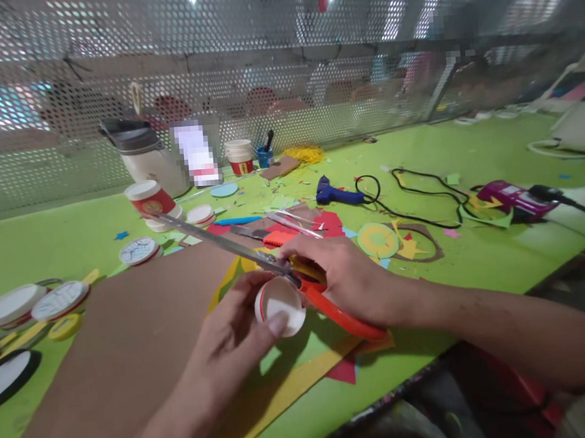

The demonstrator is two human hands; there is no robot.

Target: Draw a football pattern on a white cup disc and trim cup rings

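My left hand [234,346] grips a small white paper cup [278,305] with a red rim, its base turned toward me and my thumb on its edge. My right hand [344,275] is closed around the orange handles of a pair of scissors [255,258]. The long metal blades point up and to the left, with the cup sitting right at their pivot. Both hands hover over a brown cardboard sheet [126,351] and a yellow paper sheet [284,393] on the green table [48,239].
A red-and-white paper cup [149,201] lies by a thermos [142,156] at the back. Round white lids [32,304] sit at the left. A blue glue gun [335,192], black cables, a purple tool [514,198], a craft knife [261,236] and paper scraps cover the right. A perforated metal screen stands behind.
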